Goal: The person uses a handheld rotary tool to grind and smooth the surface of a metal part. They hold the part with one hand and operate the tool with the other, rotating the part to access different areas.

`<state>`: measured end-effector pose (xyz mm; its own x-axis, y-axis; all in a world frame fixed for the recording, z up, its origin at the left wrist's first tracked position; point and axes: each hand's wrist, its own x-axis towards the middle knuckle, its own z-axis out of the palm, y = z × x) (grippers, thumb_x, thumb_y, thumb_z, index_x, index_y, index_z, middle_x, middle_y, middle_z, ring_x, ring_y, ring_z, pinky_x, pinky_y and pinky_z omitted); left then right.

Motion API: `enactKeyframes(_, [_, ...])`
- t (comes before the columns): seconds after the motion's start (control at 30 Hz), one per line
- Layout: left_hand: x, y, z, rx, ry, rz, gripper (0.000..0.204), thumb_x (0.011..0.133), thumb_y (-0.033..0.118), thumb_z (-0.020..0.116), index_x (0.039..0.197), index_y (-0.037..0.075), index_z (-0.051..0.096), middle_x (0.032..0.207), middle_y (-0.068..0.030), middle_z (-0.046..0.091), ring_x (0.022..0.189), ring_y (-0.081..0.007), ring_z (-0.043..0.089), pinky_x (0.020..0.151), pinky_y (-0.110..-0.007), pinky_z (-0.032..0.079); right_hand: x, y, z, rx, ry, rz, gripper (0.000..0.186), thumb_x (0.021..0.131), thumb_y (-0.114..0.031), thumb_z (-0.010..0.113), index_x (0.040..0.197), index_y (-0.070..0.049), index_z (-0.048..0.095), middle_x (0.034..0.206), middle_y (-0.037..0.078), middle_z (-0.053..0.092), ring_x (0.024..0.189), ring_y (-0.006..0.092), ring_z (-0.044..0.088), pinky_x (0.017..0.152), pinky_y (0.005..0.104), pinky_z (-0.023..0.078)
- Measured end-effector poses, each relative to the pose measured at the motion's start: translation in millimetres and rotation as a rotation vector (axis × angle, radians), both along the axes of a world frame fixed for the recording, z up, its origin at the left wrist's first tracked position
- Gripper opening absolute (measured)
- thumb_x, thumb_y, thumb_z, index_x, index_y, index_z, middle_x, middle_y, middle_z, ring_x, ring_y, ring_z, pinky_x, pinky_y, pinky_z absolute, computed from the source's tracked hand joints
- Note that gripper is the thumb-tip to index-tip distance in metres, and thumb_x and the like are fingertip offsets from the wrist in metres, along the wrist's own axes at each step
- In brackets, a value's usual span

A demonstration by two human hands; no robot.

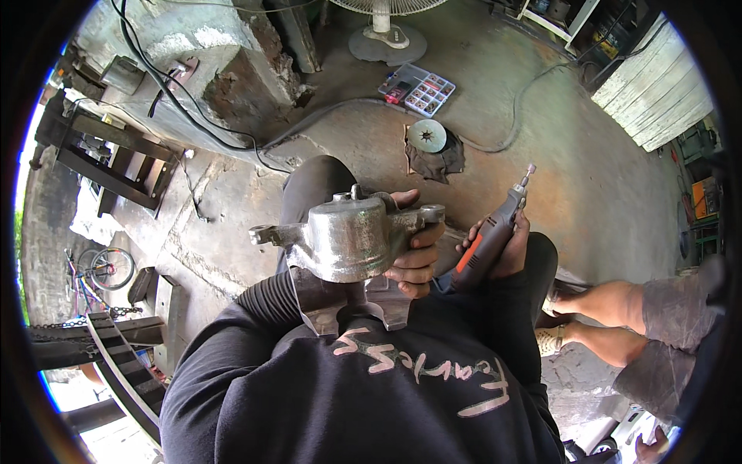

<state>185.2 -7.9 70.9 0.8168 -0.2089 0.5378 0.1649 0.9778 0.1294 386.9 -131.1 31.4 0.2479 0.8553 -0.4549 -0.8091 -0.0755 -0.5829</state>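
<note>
My left hand (417, 259) is wrapped around a silver cast-metal brake caliper (348, 241) in front of my chest. Its fingers curl over the caliper's right side; the palm is hidden behind the metal. The caliper has a lug with a hole on each side, a small nub on top and a forked lower end. To the right, my right hand (518, 249) grips a dark grey rotary tool (487, 249) with an orange stripe. The tool tilts up and away, a small bit (530, 170) at its tip, apart from the caliper.
Ahead on the floor lie an open compartment case (430, 94) and a pale round disc (427, 136) on a dark cloth (435, 165). Beyond stands a fan (386, 44); a hose (332, 108) crosses the floor. Another person's legs (603, 325) are close at right. A metal frame (116, 166) stands left.
</note>
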Motion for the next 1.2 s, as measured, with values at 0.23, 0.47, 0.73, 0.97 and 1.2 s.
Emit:
enactKeyframes(0.23, [-2.6, 2.4, 5.5, 0.062, 0.056, -0.007, 0.059, 0.101, 0.061, 0.028, 0.09, 0.006, 0.047, 0.064, -0.0057, 0.048, 0.055, -0.017, 0.047, 0.07, -0.04, 0.04, -5.9, 1.0, 2.2, 0.172, -0.22, 0.025, 0.069, 0.092, -0.068, 0.038, 0.095, -0.001, 0.054, 0.076, 0.017, 0.061, 0.066, 0.0322, 0.062, 0.064, 0.0453, 0.053])
enactKeyframes(0.47, [-26.0, -0.5, 35.0, 0.12, 0.341, 0.181, 0.048, 0.103, 0.053, 0.028, 0.099, 0.011, 0.051, 0.066, -0.0082, 0.051, 0.059, -0.0206, 0.05, 0.072, -0.039, 0.042, -37.2, -28.3, 48.6, 0.326, -0.555, 0.086, 0.087, 0.067, -0.07, 0.079, 0.11, 0.002, 0.054, 0.088, 0.01, 0.064, 0.077, 0.019, 0.066, 0.069, 0.03, 0.053])
enactKeyframes(0.73, [-37.9, -2.5, 25.9, 0.137, 0.142, 0.267, 0.047, 0.105, 0.048, 0.028, 0.112, 0.009, 0.054, 0.074, -0.0132, 0.056, 0.068, -0.0281, 0.056, 0.077, -0.044, 0.046, -50.7, -44.1, 62.0, 0.223, -0.724, 0.148, 0.093, 0.055, -0.067, 0.089, 0.111, 0.0, 0.057, 0.093, 0.004, 0.064, 0.082, 0.013, 0.061, 0.073, 0.0267, 0.048])
enactKeyframes(0.97, [-32.8, 0.5, 10.4, 0.239, -0.024, 0.255, 0.056, 0.105, 0.051, 0.024, 0.132, 0.012, 0.054, 0.081, -0.0134, 0.058, 0.075, -0.0289, 0.057, 0.082, -0.045, 0.046, -42.3, -32.4, 58.1, 0.372, -0.716, 0.128, 0.079, 0.075, -0.064, 0.074, 0.11, 0.003, 0.05, 0.084, 0.017, 0.064, 0.069, 0.0246, 0.067, 0.06, 0.034, 0.056])
enactKeyframes(1.2, [-26.1, 1.6, 10.1, 0.218, -0.006, 0.219, 0.056, 0.105, 0.053, 0.024, 0.136, 0.015, 0.053, 0.082, -0.0136, 0.059, 0.076, -0.0284, 0.058, 0.083, -0.044, 0.046, -37.6, -31.6, 50.7, 0.396, -0.715, 0.146, 0.081, 0.074, -0.066, 0.072, 0.108, 0.004, 0.051, 0.084, 0.018, 0.064, 0.068, 0.0243, 0.067, 0.061, 0.0338, 0.056])
